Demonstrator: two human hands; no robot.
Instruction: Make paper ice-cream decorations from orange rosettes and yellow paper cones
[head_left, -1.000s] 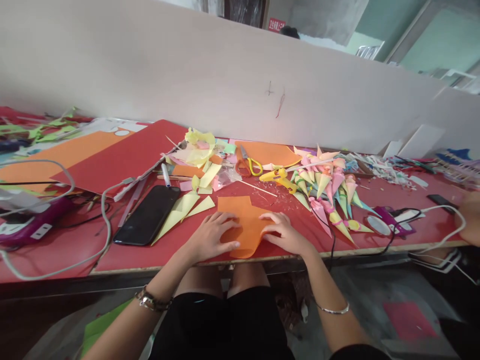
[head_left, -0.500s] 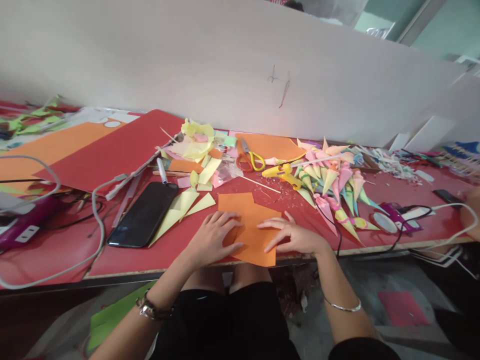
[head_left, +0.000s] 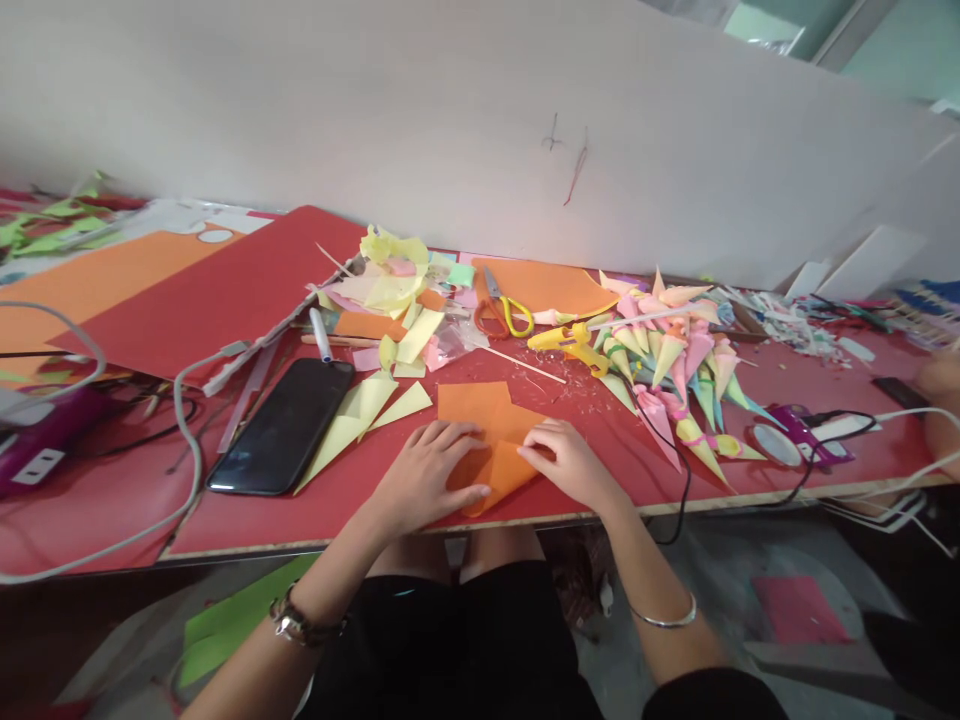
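Observation:
An orange sheet of paper (head_left: 474, 402) lies at the table's front edge, its lower right corner turned up and over. My left hand (head_left: 431, 470) rests on the left part of the sheet, fingers stretched out and spread. My right hand (head_left: 566, 460) is closed, thumb and fingers pinching the folded-over corner of the paper. Just beyond the sheet are a thin stick (head_left: 525, 364), scissors (head_left: 496, 310) with red and yellow handles, and a yellow glue gun (head_left: 568, 342).
A black phone (head_left: 281, 425) and yellow paper pieces (head_left: 360, 410) lie on the left. Pastel paper cones (head_left: 667, 350) are heaped on the right. A red board (head_left: 232, 300), a grey cable (head_left: 196, 440) and purple power strips (head_left: 806, 435) also occupy the red table. Another person's arm (head_left: 941, 390) shows at the right edge.
My right hand has moved left and closed on the paper's lower right corner, folding it over. The left hand stays spread on the sheet. The view has shifted slightly.

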